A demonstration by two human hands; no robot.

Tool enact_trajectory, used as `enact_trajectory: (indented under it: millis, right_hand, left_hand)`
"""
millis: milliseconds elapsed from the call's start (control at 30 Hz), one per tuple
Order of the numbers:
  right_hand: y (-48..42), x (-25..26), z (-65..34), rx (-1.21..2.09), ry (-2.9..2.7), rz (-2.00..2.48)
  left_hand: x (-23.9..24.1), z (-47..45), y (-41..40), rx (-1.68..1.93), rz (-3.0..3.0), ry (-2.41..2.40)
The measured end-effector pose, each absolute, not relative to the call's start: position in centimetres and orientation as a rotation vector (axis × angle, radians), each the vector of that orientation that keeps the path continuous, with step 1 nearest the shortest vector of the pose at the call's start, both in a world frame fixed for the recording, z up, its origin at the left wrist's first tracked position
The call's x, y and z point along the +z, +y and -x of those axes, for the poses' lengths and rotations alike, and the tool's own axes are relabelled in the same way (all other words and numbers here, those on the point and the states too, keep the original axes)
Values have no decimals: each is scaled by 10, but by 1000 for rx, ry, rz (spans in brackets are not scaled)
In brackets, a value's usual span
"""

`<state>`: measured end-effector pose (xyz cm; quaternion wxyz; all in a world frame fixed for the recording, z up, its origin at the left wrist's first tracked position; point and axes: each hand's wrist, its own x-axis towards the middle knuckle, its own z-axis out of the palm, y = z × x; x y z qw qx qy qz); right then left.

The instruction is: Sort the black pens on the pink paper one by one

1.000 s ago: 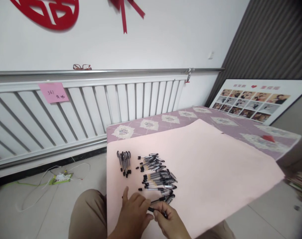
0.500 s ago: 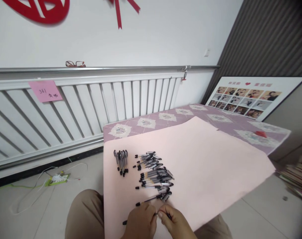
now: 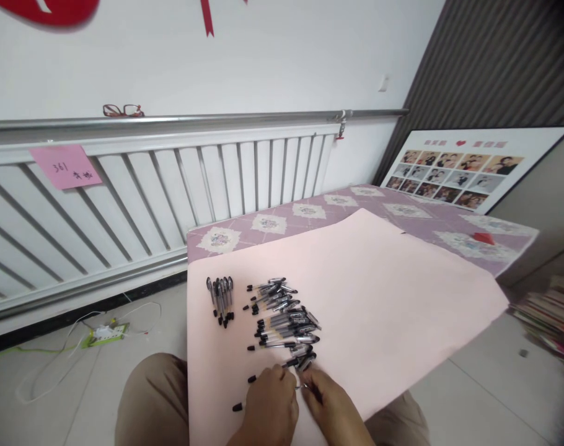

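My left hand (image 3: 269, 406) and my right hand (image 3: 331, 406) meet at the near edge of a pink sheet (image 3: 379, 297), fingers pinched together around a thin pen part that I cannot make out clearly. Just beyond my fingertips lies a loose heap of black-and-clear pens (image 3: 282, 319). A tidy small bundle of pens (image 3: 219, 298) lies to the heap's left. Two black caps (image 3: 237, 407) lie loose on the sheet left of my left hand.
The sheet covers a table with a purple patterned cloth (image 3: 310, 214). A white radiator (image 3: 147, 192) with a pink note (image 3: 66, 166) and red glasses (image 3: 122, 111) stands behind. A photo board (image 3: 458, 173) leans at right. A power strip (image 3: 106, 333) lies on the floor.
The view has tilted and shifted slightly. My hands have drawn together nearer the heap, and a second loose black cap now lies on the sheet to their left.
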<state>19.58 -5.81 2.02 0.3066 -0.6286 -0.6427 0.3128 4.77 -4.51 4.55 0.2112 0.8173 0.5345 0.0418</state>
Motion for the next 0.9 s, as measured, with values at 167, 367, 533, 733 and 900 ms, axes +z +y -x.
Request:
enact_trajectory:
  millis: [167, 367, 533, 733, 900]
  right_hand:
    - [-57, 22, -196, 771, -1813, 1678]
    - [-57, 20, -200, 717, -1838, 1718]
    - [-56, 18, -204, 706, -1778, 1694]
    - [-52, 23, -211, 636, -1636, 1694]
    - [-49, 10, -209, 464, -1631, 1685]
  left_hand:
    - [44, -55, -43, 57, -2308, 1500]
    - [45, -57, -41, 38, -2353, 1470]
    - [44, -59, -40, -2, -2364, 1480]
    - [40, -60, -39, -45, -2359, 1475]
    - [38, -61, -39, -33, -2378, 1470]
